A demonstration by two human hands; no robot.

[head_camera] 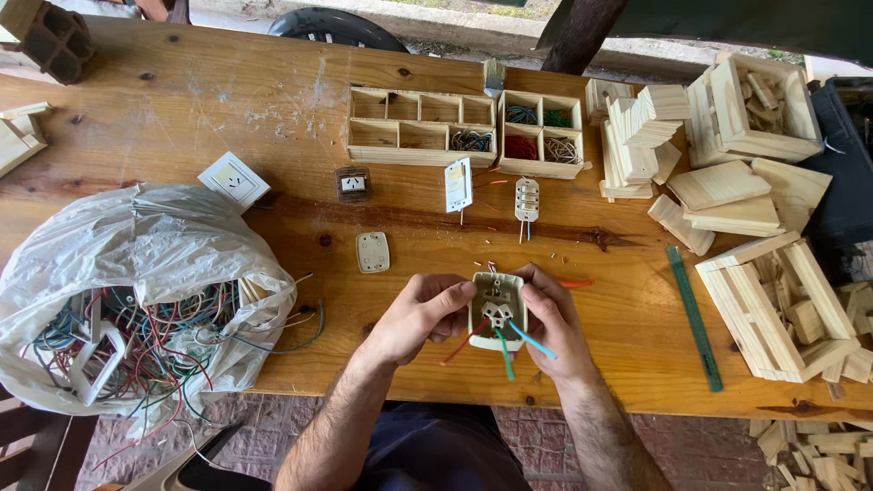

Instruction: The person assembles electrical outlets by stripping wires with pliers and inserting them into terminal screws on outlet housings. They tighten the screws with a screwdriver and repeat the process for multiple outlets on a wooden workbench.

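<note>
Both hands are holding one socket (496, 312) over the near edge of the table (273, 109), at centre. The left hand (420, 315) is gripping the socket's left side, thumb and fingers closed on its rim. The right hand (552, 320) is clamping the right side, thumb lying across the edge. The socket is facing rear side up (terminals showing), tilted slightly toward the person. Three wires are sticking out of it toward the person: a red wire (462, 346), a green wire (505, 353) and a blue wire (533, 339).

Just beyond the hands, a small cover plate (372, 252) is lying flat on the table. Farther back, a white wall socket (235, 181), a dark module (353, 184), a white switch (458, 185) and a bare switch frame (526, 199) are sitting in a loose row, apart from one another. Behind that row, two wooden trays are standing side by side: the long tray (421, 128) is holding one wire coil, and the square tray (542, 134) is holding coils in all four compartments.

At left, a plastic bag (136, 273) of tangled wires is lying open. At right, wood blocks (637, 136) and slatted crates (773, 305) are piled, with a green ruler (694, 317) lying beside them.
</note>
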